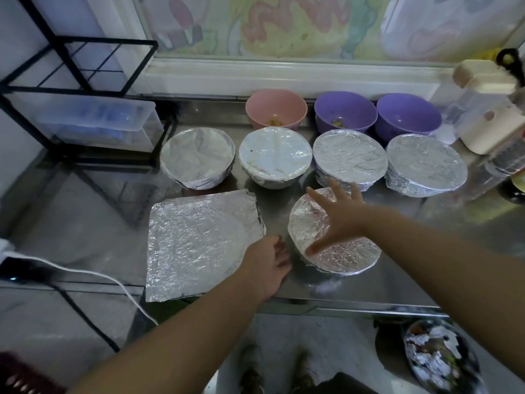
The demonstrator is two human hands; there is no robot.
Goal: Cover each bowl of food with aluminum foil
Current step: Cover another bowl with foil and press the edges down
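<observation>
Head view, looking down on a stainless steel counter [397, 277]. Black wire rack [76, 64] at the far left, with a clear plastic bin [93, 120] on its lower shelf. A flat stack of foil sheets [196, 243] lies at the front left of the counter, crinkled, its near edge at the counter lip. Nearest foil-covered bowl [349, 257] sits just right of the sheets, foil pressed over its rim. Behind it is a row of four more foil-covered bowls: far-left one [197, 158], second [275, 157], third [350, 155], fourth [426, 165]. Behind that row, against the wall, are three uncovered bowls: pink bowl [276, 108] with a bit of food at the bottom, purple bowl [345, 113] also with some food, second purple bowl [409, 116], contents hard to tell. Blurred jars and containers at the right edge. White cable [93, 275] runs across the lower left.

Right hand [338, 220] lies flat on top of the nearest bowl's foil, fingers spread wide apart, gripping nothing. Left hand [268, 265] rests at the right edge of the foil sheets, just left of that bowl; fingers curled downward, and I cannot tell whether they pinch anything.
</observation>
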